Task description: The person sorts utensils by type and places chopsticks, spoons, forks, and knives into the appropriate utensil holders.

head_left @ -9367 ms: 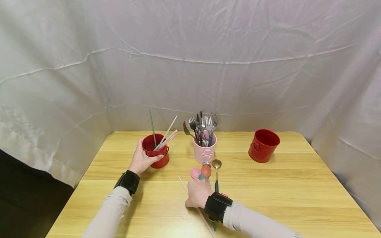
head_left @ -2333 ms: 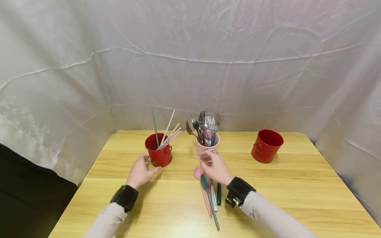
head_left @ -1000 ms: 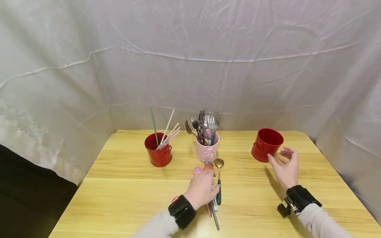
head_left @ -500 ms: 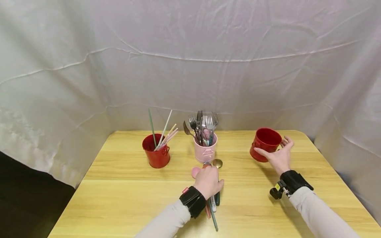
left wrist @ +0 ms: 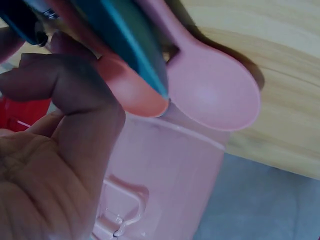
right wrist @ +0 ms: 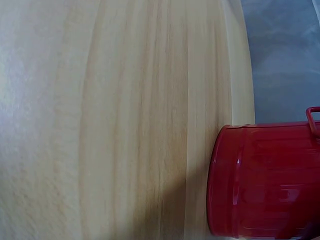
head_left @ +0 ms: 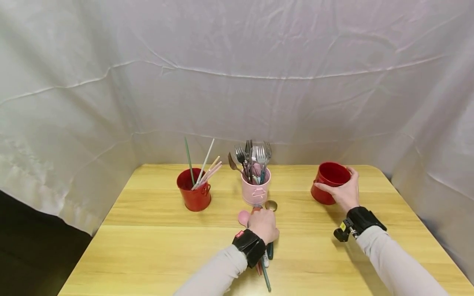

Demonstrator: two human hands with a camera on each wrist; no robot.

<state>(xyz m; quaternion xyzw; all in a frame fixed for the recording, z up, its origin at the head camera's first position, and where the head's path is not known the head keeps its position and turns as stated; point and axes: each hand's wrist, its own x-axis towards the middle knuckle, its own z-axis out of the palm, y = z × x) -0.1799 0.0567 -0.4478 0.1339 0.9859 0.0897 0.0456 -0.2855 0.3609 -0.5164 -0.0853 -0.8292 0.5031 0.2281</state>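
Note:
My left hand (head_left: pixel 263 226) is over a bunch of spoons in the middle of the table, fingers curled. In the left wrist view its fingertips pinch the dark handle (left wrist: pixel 20 22) of the gold spoon (head_left: pixel 271 205). Beside it lie a pink spoon (left wrist: pixel 215 90), an orange spoon (left wrist: pixel 132 87) and a teal spoon (head_left: pixel 266 279). A white handle shows under the hand, which hides much of the bunch. At the right, my right hand (head_left: pixel 346 193) holds the red bucket (head_left: pixel 326 193) by its side, thumb in front and fingers round the far side. No spoon shows in that bucket.
A pink bucket (head_left: pixel 253 193) full of forks stands just behind the spoons. To the left is another red bucket (head_left: pixel 196 199) with several chopsticks (head_left: pixel 211 170). A pale curtain (head_left: pixel 259 102) hangs behind the wooden table (head_left: pixel 148 255).
The chopstick from the table is now in the left bucket. My left hand has left that bucket for the spoons; my right hand has moved from the spoons to grip the right bucket.

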